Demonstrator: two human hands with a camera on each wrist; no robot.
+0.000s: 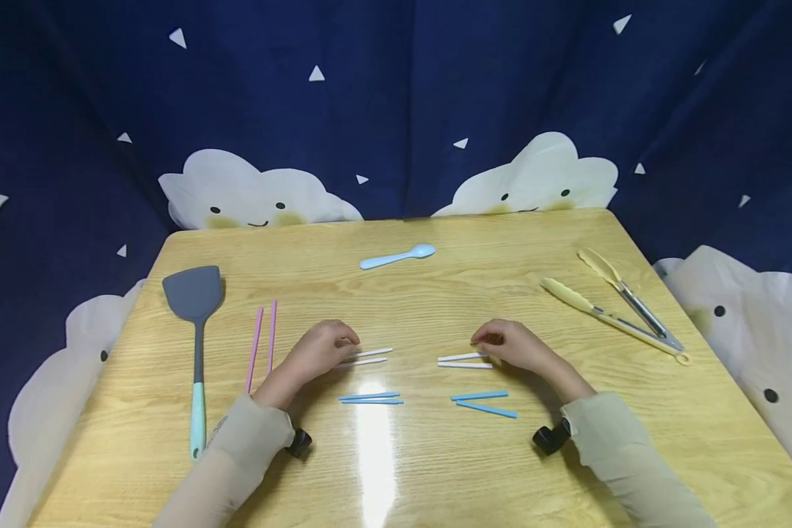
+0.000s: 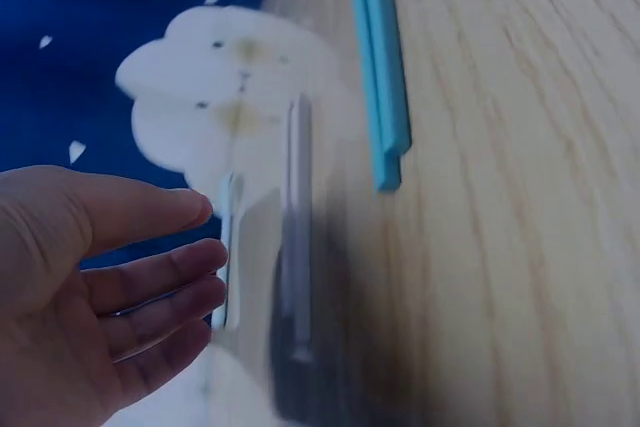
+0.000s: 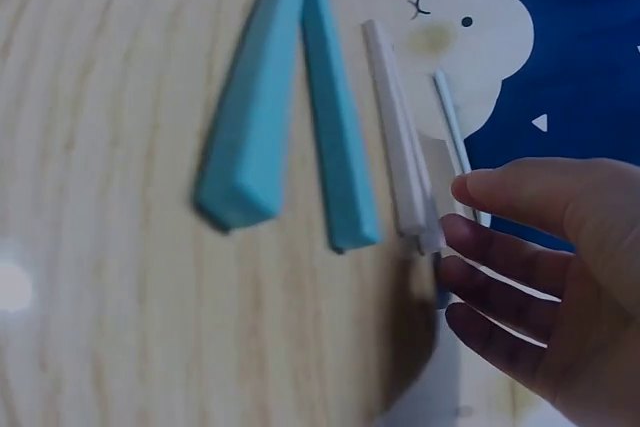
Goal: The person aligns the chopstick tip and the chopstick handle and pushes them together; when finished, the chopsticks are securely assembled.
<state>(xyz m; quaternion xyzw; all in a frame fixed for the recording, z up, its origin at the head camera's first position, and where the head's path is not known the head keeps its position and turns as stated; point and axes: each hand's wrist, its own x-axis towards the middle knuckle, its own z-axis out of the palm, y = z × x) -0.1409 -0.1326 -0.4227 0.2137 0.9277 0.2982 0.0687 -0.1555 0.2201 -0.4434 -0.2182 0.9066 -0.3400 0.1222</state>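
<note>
My left hand point(image 1: 320, 346) hovers at the left ends of a pair of white sticks point(image 1: 372, 359), its fingers loosely bent with nothing between them. In the left wrist view, thumb and fingers point(image 2: 165, 277) stand apart beside the white sticks point(image 2: 298, 207), which lie on the table. On the other side, my right hand point(image 1: 515, 345) is over the right ends of a second white pair point(image 1: 463, 365). The right wrist view shows its fingers point(image 3: 510, 257) loosely bent and holding nothing, close to those white sticks point(image 3: 400, 147).
Nearer me lie two pairs of blue sticks, one left point(image 1: 372, 401) and one right point(image 1: 488, 408). Pink sticks point(image 1: 254, 348) and a grey spatula point(image 1: 194, 293) are at left. A light-blue spoon point(image 1: 396, 257) lies at the back, yellow-tipped tongs point(image 1: 623, 323) at right.
</note>
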